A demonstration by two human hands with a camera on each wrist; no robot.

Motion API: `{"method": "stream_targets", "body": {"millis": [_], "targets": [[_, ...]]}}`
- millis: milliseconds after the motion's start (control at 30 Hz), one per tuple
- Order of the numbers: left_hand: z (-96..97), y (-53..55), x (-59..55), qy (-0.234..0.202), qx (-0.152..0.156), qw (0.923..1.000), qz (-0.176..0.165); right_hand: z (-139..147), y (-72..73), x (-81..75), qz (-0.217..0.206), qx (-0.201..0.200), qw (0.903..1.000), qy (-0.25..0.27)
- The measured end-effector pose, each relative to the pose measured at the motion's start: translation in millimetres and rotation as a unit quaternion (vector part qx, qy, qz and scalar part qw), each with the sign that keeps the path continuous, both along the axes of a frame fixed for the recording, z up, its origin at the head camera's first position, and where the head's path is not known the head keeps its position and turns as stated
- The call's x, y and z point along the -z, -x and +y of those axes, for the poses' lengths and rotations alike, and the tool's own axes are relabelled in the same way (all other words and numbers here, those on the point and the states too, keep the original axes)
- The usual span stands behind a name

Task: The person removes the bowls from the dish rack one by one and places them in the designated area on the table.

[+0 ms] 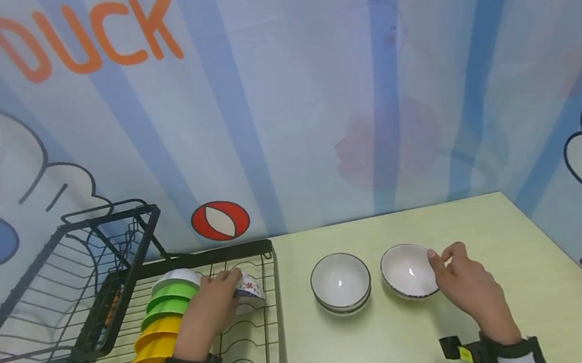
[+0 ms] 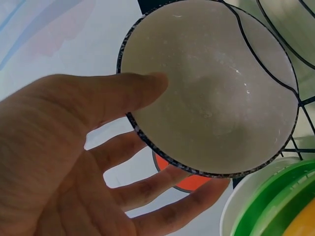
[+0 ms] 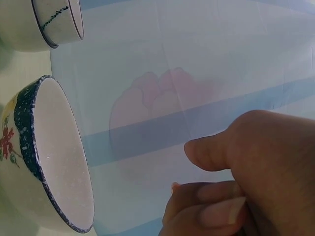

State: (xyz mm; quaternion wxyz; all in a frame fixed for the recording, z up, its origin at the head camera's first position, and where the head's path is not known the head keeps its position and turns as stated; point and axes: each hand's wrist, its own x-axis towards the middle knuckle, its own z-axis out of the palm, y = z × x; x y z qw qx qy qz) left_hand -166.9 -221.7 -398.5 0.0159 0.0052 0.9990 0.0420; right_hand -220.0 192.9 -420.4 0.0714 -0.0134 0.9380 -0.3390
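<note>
My left hand (image 1: 209, 308) pinches bowl (image 1: 249, 293), thumb inside, fingers outside; bowl tipped on side in rack (image 1: 279, 336), wire crossing its mouth. Looks nearly placed, not yet let go. Left of that hand, already racked: white bowl (image 1: 177, 275), green bowls (image 1: 163, 309), yellow bowls (image 1: 151, 360). My right hand (image 1: 469, 287): fingers loosely curled, gripping nothing, just beside lone bowl (image 1: 408, 270). Between hands, stack (image 1: 340, 283). I judge most bowls racked; stack, lone bowl remain on table (image 1: 362, 351).

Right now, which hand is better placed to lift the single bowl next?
Probably the right hand: it's empty beside the single bowl, while the left hand grips another bowl at the dish rack.
</note>
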Motion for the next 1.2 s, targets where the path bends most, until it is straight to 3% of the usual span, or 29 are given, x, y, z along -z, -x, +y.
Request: {"method": "stream_targets", "body": {"millis": [900,1200], "targets": [[0.5,18.1,11.8,-0.021,-0.001,0.9994,-0.026,0.9,1.9,1.0,-0.001,0.006,1.0,-0.003],[1.3,18.2,15.0,0.005,0.004,1.0,0.004,1.1,1.5,1.5,-0.005,0.01,0.9999,-0.004]]}}
